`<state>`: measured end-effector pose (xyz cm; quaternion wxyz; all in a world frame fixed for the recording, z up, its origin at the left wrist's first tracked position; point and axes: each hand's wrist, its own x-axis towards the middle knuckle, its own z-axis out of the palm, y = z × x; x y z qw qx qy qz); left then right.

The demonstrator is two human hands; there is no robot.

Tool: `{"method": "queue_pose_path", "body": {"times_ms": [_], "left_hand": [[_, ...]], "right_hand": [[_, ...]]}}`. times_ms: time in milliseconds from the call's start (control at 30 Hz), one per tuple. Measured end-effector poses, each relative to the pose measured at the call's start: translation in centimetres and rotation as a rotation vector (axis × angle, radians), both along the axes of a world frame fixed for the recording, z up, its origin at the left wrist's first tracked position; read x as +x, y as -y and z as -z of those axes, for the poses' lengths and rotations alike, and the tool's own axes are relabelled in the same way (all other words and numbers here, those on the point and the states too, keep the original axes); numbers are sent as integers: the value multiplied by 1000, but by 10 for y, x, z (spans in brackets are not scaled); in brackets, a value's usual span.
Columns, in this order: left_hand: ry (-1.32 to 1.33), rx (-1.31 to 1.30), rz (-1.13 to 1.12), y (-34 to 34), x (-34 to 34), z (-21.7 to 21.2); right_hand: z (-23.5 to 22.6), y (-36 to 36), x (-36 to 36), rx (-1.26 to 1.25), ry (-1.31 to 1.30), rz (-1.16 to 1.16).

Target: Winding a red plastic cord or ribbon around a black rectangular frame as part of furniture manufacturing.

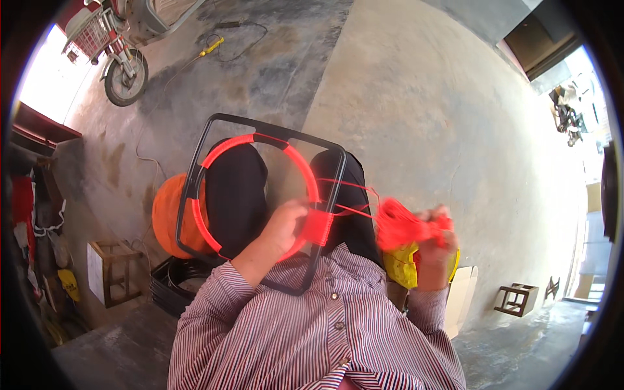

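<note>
A: The biggest thing is the black frame (195, 175), a rounded square. Why does it rest on the knees like this?

B: I think the lap carries it, so both hands are free for the cord. Its lower edge sits against the striped shirt (312, 331), and its top leans away from the body, toward 12 o'clock.

A: And the red ring (224, 146) inside it?

B: It is fixed inside the frame. The left hand (284, 227) closes on the ring at about 4 o'clock, just beside the fresh red wrapping (318, 227), probably to keep that part steady.

A: Where is the cord going?

B: The red cord (354, 211) runs nearly level from the wrapping toward 3 o'clock, to the red bundle (400, 224). The right hand (437, 244) has its fingers closed around this bundle and holds it off to the side, well apart from the frame, so the strands look tight.

A: And the orange thing at 9 o'clock?

B: An orange spool (168, 214) on the floor, partly behind the frame.
</note>
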<state>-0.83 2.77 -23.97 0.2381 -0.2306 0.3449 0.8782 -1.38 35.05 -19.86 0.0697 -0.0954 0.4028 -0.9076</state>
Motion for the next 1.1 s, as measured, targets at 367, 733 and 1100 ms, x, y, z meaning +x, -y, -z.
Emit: {"method": "queue_pose_path", "body": {"times_ms": [367, 733, 1100], "left_hand": [[-98, 91, 68, 4, 7, -15], [-131, -143, 117, 0, 7, -11], [-111, -26, 106, 3, 10, -9]], "right_hand": [[-15, 44, 8, 272, 309, 364], [-19, 78, -7, 463, 317, -24], [-25, -103, -17, 581, 463, 611]]}}
